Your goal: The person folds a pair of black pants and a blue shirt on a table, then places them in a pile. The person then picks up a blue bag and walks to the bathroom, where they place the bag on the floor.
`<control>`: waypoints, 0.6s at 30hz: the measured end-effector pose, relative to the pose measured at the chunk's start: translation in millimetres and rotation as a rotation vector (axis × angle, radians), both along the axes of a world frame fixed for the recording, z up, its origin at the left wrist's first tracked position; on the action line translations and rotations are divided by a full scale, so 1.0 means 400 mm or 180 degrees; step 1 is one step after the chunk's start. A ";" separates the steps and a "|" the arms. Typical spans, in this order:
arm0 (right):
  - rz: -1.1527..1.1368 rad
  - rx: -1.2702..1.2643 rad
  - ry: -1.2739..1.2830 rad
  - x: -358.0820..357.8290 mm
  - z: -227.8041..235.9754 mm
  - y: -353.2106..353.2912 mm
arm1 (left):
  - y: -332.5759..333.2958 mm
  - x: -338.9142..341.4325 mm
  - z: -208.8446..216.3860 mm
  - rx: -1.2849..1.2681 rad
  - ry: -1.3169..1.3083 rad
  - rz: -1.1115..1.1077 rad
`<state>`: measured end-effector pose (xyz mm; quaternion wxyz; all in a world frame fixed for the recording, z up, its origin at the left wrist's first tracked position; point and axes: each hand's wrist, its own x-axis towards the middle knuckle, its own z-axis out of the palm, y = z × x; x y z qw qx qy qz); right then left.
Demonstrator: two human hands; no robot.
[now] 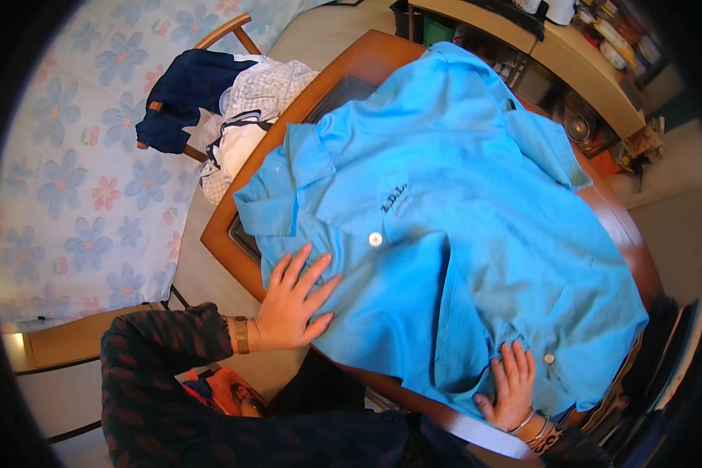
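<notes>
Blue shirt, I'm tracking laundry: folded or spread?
Spread, though rumpled: the shirt covers most of the table, a sleeve extended.

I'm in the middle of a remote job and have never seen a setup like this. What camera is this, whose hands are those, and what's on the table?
There is no machine here: these are a person's own bare hands. The single picture comes from a wide fisheye camera on that person's head, looking down, so straight edges bend near the rim. Picture left is the person's left.

A light blue shirt is spread, somewhat rumpled, over a brown wooden table. The left hand lies on it with fingers spread; the right hand rests on its near part. Neither hand visibly grips the cloth or lifts it.

Beyond the table, toward the upper left, a dark blue garment and pale clothes hang on a wooden chair.
</notes>
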<state>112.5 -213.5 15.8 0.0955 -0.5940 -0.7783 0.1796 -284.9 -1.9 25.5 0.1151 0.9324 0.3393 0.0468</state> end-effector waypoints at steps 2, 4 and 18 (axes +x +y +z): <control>0.0026 -0.0055 -0.0014 -0.005 0.006 0.006 | 0.003 0.003 0.005 -0.0095 0.0011 -0.0007; 0.0030 0.0050 0.0061 -0.010 0.009 0.004 | 0.003 0.002 0.012 -0.0120 -0.0068 0.0024; -0.1339 0.0382 -0.0004 -0.151 0.015 0.039 | -0.005 0.039 0.017 -0.0523 -0.1226 0.1079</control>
